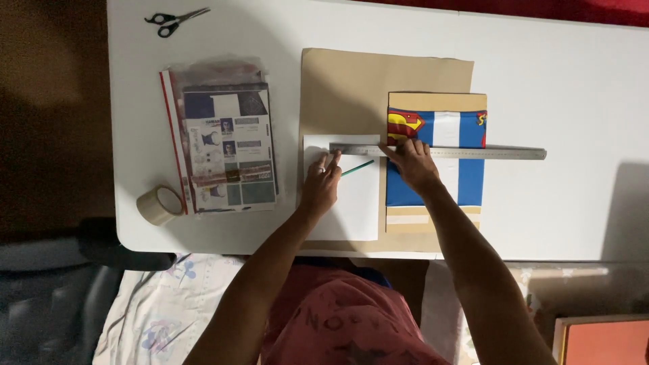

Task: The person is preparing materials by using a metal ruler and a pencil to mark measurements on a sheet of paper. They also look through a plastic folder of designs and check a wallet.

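On the white table [554, 81], seen from the head camera, a metal ruler [473, 153] lies across a white sheet [351, 203] and a blue-covered book [466, 182]. The right hand [414, 164] presses flat, fingers spread, on the ruler. The left hand [320, 184] pinches a green pencil [358, 167] just below the ruler's left end. Scissors [174, 20] lie well apart.

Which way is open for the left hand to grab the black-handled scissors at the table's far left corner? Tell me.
Probably yes: the left hand, gripping a green pencil, has bare white table leading to the black-handled scissors, passing the plastic document sleeve.
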